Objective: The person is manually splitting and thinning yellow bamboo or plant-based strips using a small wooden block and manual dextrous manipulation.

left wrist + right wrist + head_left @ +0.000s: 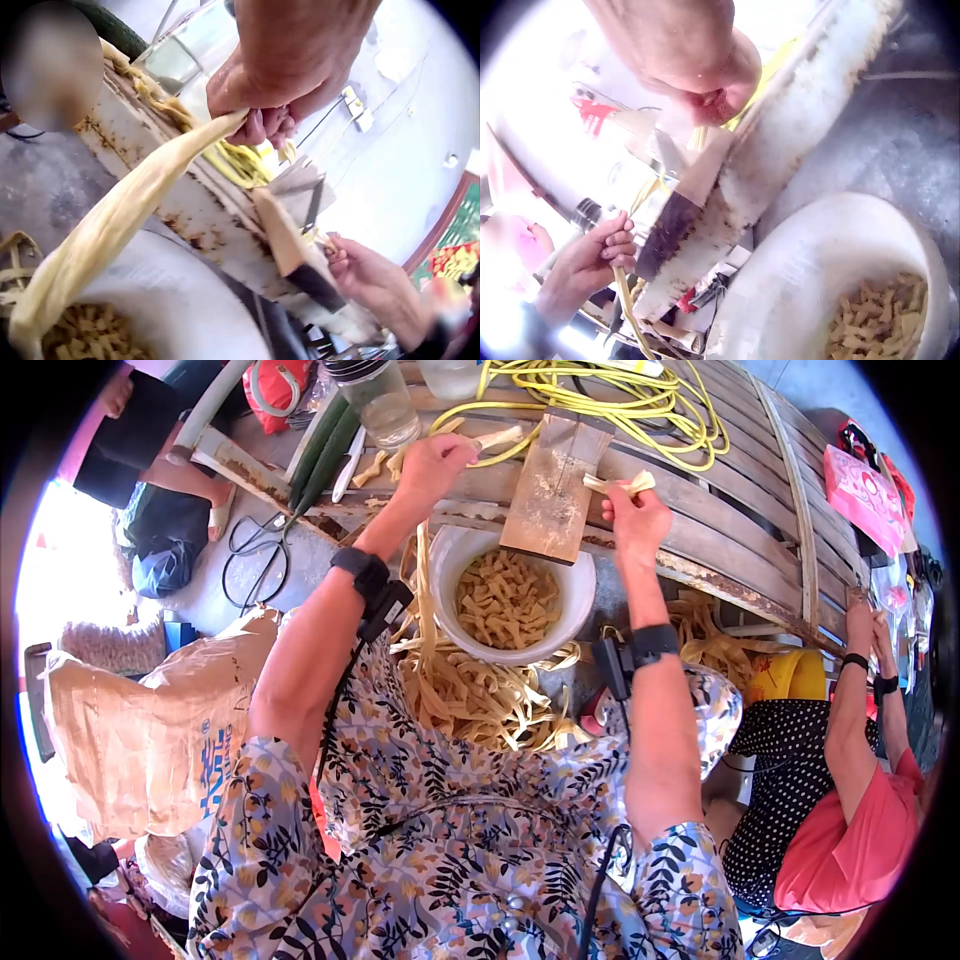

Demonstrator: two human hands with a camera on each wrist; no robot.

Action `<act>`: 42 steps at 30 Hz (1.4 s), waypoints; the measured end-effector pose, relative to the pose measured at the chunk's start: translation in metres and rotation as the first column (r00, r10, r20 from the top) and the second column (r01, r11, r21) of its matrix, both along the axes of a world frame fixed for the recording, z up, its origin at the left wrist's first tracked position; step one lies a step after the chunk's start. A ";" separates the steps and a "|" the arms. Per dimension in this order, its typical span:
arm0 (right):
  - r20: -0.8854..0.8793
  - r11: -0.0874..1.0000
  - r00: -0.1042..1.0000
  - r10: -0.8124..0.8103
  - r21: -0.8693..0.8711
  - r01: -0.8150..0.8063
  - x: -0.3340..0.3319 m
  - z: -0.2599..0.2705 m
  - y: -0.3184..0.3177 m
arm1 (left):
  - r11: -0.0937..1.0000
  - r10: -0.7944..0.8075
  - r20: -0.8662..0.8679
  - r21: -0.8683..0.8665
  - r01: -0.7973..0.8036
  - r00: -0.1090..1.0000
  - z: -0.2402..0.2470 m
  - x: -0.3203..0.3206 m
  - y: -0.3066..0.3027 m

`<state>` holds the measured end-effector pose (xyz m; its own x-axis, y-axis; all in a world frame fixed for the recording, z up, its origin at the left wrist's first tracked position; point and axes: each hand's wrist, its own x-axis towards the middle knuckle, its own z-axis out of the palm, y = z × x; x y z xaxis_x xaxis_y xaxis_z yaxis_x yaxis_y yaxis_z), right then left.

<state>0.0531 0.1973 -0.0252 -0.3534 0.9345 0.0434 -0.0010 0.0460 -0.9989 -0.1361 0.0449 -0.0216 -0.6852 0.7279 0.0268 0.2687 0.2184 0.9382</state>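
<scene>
My left hand [437, 468] pinches a long pale yellow strip [135, 195], which hangs down beside the white bucket [578, 610]. Across a wooden board [550, 500], my right hand [640, 525] grips short pale pieces [622, 484] between thumb and curled fingers. The board juts over the bucket from the slatted table, and a thin metal blade [314, 206] stands up from it in the left wrist view. Cut pieces [508, 600] lie in the bucket. My right palm hides part of what it holds in the right wrist view [697, 67].
Yellow cable [640, 405] coils on the slatted table [740, 510] behind the board. Left of it are a jar [385, 415], a white-handled knife [348, 465] and green gourds [325, 460]. More strips [470, 695] hang below the bucket. Another person [850, 800] is at the right.
</scene>
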 end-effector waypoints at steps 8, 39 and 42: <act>0.379 0.774 0.855 0.353 0.396 -0.495 0.045 0.041 -0.054 | 0.933 -0.336 0.144 0.182 0.309 0.931 0.033 0.045 -0.030; 0.231 0.677 0.642 0.731 -0.131 -0.724 0.065 0.055 -0.087 | 0.552 -0.726 0.680 0.667 0.500 -0.105 -0.029 0.121 -0.029; 0.303 0.670 0.631 0.714 -0.035 -0.741 0.064 0.049 -0.084 | 0.597 -0.700 0.709 0.649 0.472 -0.088 -0.027 0.125 -0.027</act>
